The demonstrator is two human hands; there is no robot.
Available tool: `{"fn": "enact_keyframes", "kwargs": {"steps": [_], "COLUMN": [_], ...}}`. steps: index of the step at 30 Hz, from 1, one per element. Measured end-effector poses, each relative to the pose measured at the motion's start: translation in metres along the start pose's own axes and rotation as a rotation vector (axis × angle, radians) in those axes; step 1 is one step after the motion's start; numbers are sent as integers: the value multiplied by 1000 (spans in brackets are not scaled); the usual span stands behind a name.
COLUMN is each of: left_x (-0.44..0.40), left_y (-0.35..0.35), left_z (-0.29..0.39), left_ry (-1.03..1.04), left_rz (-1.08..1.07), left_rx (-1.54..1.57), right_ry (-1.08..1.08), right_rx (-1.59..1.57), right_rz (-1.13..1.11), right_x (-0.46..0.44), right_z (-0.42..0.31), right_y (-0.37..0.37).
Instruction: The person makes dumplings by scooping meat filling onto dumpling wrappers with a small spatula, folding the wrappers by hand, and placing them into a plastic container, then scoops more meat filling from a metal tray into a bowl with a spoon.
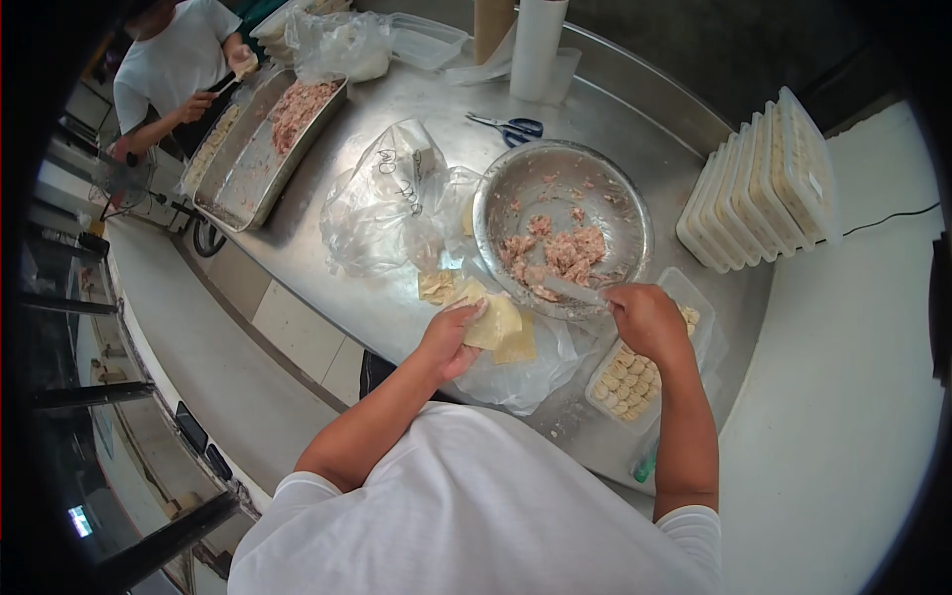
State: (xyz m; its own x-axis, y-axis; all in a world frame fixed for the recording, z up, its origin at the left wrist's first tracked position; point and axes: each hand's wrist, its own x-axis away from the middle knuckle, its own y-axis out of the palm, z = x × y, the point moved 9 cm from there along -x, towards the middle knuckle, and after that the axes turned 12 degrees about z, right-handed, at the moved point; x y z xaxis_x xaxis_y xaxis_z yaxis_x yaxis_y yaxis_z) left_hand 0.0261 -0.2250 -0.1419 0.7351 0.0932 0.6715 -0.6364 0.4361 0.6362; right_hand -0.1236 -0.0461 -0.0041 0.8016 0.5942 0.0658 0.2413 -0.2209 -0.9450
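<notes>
My left hand (pixel 452 340) is closed on yellow dumpling wrappers (pixel 496 323), above a clear plastic bag (pixel 526 379) where more wrappers lie. The handle of a flat spatula (pixel 570 289) is in my closed right hand (pixel 645 319). Its blade reaches over the near rim into a steel bowl (pixel 482 213), at the edge of the pink minced meat (pixel 570 256). Below my right hand stands a plastic container (pixel 592 391) with rows of folded dumplings (pixel 627 382). My right forearm covers part of it.
Blue-handled scissors (pixel 518 129) lie behind the bowl. Crumpled plastic bags (pixel 382 198) sit to its left. Stacked containers (pixel 759 188) stand at the right. Far left, another person (pixel 183 64) works by a steel tray (pixel 233 198) of minced meat.
</notes>
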Motion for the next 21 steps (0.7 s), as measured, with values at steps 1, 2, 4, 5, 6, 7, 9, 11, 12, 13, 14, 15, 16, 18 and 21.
{"fn": "enact_keyframes", "kwargs": {"steps": [1,2,4,5,6,7,9,11,12,13,14,15,16,18,21], "left_x": [-4,-7,-6,-4,0,-3,-9,-10,-8,-7,-9,-7,-5,-8,-6], "left_y": [-8,-14,-14,-18,-25,-23,-19,-19,-15,-12,-11,-13,-12,-7,-5], "left_z": [-3,-6,-7,-9,-13,-10,-5,-6,-7,-7,-5,-7,-8,-5,-6], "left_ry": [-24,-51,-68,-82,-93,-71,-43,-63,-66,-63,-51,-53,-48,-36,-44], "left_rz": [40,72,71,83,96,64,30,70,63,71,84,95,73,37,67], "left_rx": [12,15,33,62,63,48,38,21,17,10,13,18,17,13,17], "right_ry": [30,41,86,84,85,79,47,29,-49,-133,-155,-160,-95,10,-143], "right_rx": [27,24,257,257,287,321,315,305,303,303,317,313,304,303,202], "right_rz": [-5,0,81,79,146,229,282,328,196,67,78,67,153,302,102], "right_x": [3,5,2,0,3,1,-4,0,1,2,3,3,0,-13,-11], "right_z": [7,13,26,26,15,6,-1,-9,-22,-32,-30,-32,-29,-19,-21], "right_y": [5,8,-3,-5,-20,-32,-24,-5,15,29,18,7,-12,-29,35]}}
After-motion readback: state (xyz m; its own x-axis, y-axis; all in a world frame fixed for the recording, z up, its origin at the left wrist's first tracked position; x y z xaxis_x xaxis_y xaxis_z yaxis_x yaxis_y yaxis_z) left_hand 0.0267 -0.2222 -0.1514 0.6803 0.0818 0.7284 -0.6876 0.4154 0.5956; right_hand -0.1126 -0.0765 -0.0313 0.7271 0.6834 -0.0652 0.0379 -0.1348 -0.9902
